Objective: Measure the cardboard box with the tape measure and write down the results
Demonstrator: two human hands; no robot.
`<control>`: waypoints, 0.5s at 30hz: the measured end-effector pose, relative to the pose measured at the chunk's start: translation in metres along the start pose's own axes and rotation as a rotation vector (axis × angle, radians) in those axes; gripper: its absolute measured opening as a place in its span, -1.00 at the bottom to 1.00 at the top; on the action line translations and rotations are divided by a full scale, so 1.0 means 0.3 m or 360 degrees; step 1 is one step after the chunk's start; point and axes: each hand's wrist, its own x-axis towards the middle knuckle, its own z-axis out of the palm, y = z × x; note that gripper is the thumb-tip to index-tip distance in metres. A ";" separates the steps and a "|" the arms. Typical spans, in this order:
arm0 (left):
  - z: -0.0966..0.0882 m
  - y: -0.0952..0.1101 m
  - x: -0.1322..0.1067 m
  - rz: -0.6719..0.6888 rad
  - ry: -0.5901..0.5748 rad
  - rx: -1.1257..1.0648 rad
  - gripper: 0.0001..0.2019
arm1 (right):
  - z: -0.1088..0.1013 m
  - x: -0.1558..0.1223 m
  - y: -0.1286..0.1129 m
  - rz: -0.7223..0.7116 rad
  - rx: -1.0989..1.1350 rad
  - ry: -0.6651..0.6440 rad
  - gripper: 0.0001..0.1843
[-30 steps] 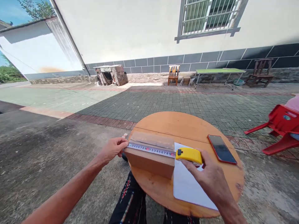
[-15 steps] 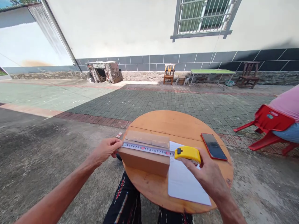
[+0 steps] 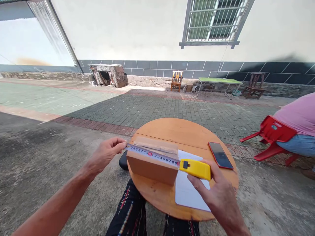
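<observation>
A brown cardboard box [image 3: 150,167] sits on the left part of a round wooden table [image 3: 182,132]. A measuring tape blade [image 3: 152,154] runs along the box's near top edge. My left hand [image 3: 107,154] pinches the blade's end at the box's left corner. My right hand [image 3: 215,190] grips the yellow tape case [image 3: 195,168] just past the box's right end, over a white sheet of paper [image 3: 188,193].
A red-cased phone [image 3: 220,155] lies on the table's right side. A person in a pink top sits on a red plastic chair [image 3: 273,134] at right. My patterned trousers [image 3: 128,213] show under the table. Chairs and a green table [image 3: 219,81] stand along the far wall.
The view has shifted slightly right and down. Both hands keep the tape stretched over the box, lifted a little; the left hand's end now sits just above the corner.
</observation>
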 end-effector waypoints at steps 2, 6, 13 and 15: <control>-0.007 0.021 -0.034 0.0037 0.0029 -0.0092 -0.70 | -0.003 -0.048 -0.025 0.0047 0.0083 -0.0007 -0.58; 0.031 0.057 -0.109 0.0038 -0.0160 -0.0191 -0.73 | 0.047 -0.160 -0.029 0.0187 0.0337 -0.0295 -0.57; 0.141 0.102 -0.011 0.0299 -0.0558 0.0144 -0.71 | 0.219 -0.270 -0.053 0.0207 0.0599 -0.0418 -0.29; 0.174 0.108 0.061 0.0360 -0.0589 0.0287 -0.71 | 0.247 -0.255 -0.096 0.0199 0.0459 -0.0286 -0.28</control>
